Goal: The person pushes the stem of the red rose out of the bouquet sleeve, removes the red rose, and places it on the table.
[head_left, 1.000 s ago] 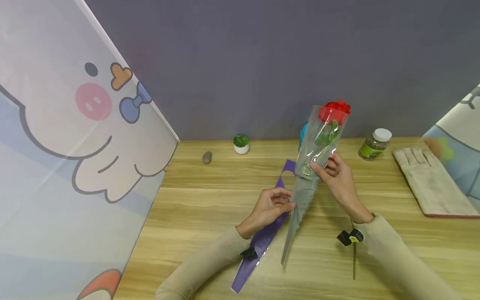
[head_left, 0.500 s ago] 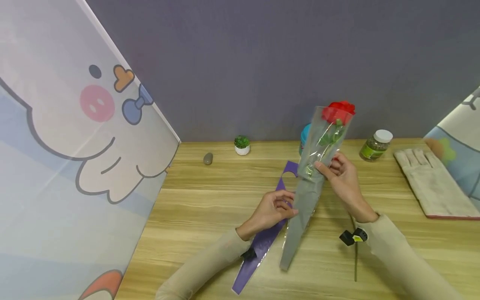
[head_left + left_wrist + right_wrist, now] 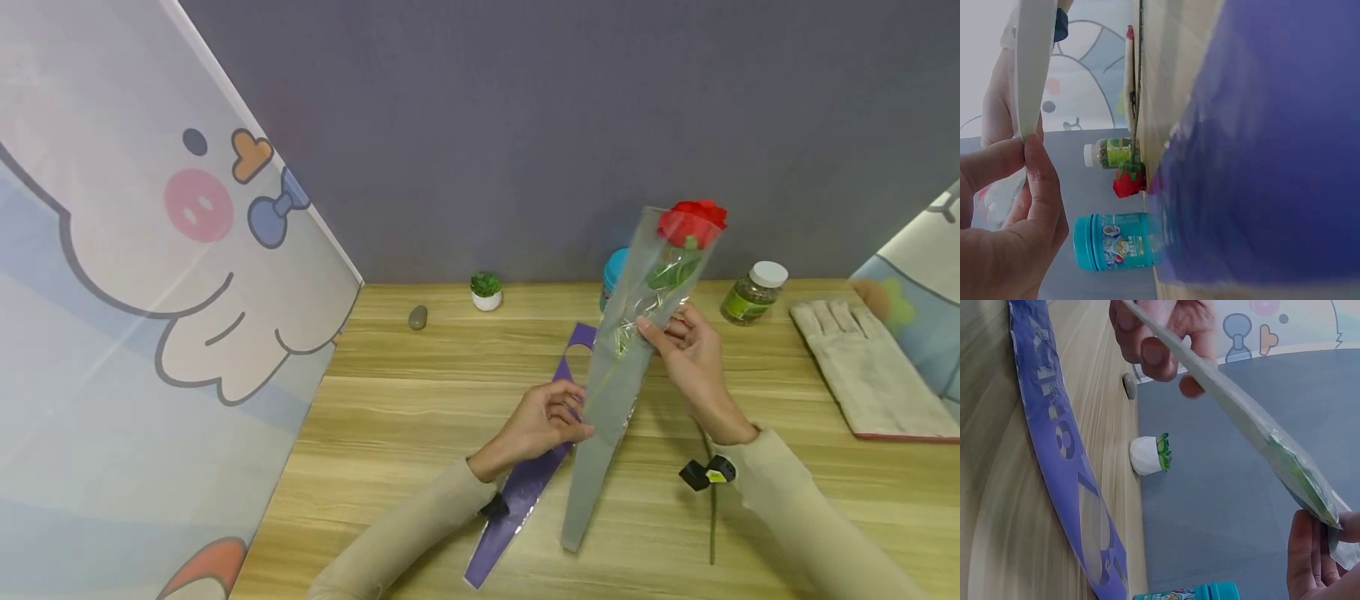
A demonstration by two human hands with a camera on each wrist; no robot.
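Observation:
A red rose with green leaves stands in a long tapered flower sleeve, clear at the top and grey lower down. My left hand pinches the sleeve's left edge around its lower half between thumb and fingers. Higher up, my right hand pinches the right edge below the bloom. The sleeve tilts, held over the table, its narrow end toward me. Beneath my left forearm lies a flat purple flower sleeve with a cut-out near its top. Another red rose shows on the table in the left wrist view.
A turquoise tub stands at the back behind the sleeve. To its right are a white-lidded jar and a pale glove lying flat. A potted succulent and a grey stone sit back left, before a dark wall.
The bloom has shifted a little to the right. The sleeve's folded lower part has straightened and spread wider, its stem showing further down. Both hands keep their pinch.

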